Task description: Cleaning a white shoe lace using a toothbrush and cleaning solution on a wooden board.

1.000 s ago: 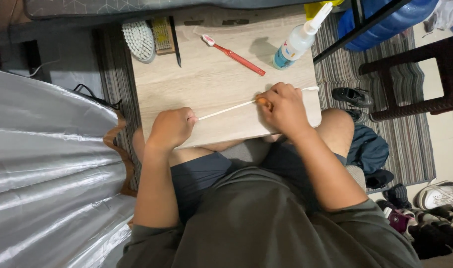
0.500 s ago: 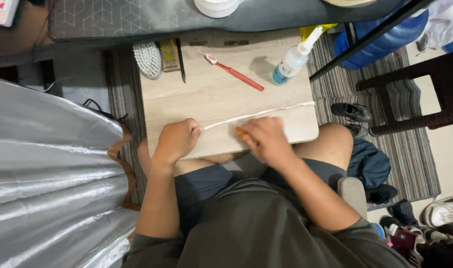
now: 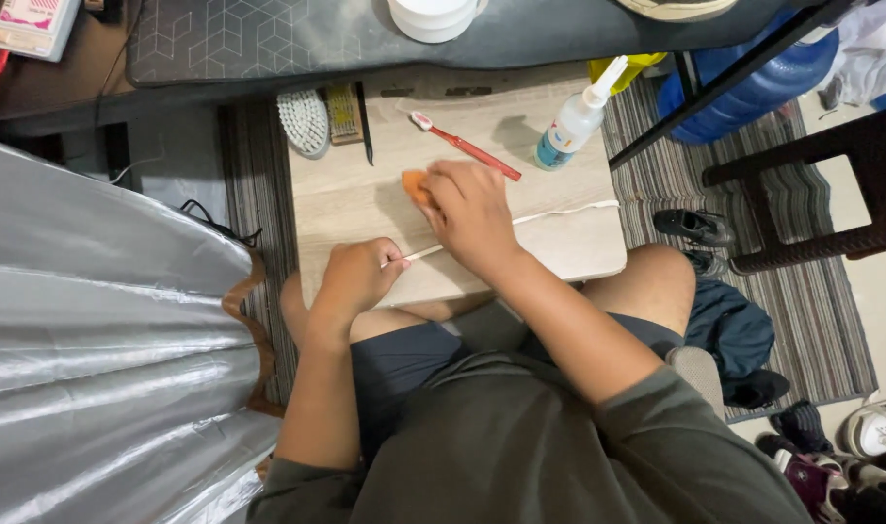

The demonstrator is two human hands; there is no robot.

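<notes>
Pinching one white lace (image 3: 559, 212), left hand (image 3: 357, 277); right hand (image 3: 472, 209) touches one orange piece (image 3: 414, 183).

Right hand (image 3: 470, 209) covers most of the orange object (image 3: 414, 182) at 12 o'clock, only its left end shows, kind unclear. White cord (image 3: 569, 209) hidden under that hand mid-length; its near end disappears inside the left hand (image 3: 357, 277), grip not visible. White round container (image 3: 433, 15) cut off by the top edge. Blue water jug (image 3: 753, 92) at 1 o'clock partly behind the dark table frame (image 3: 714, 87). Shoes (image 3: 874, 427) at 4 o'clock cut by the right edge.
</notes>
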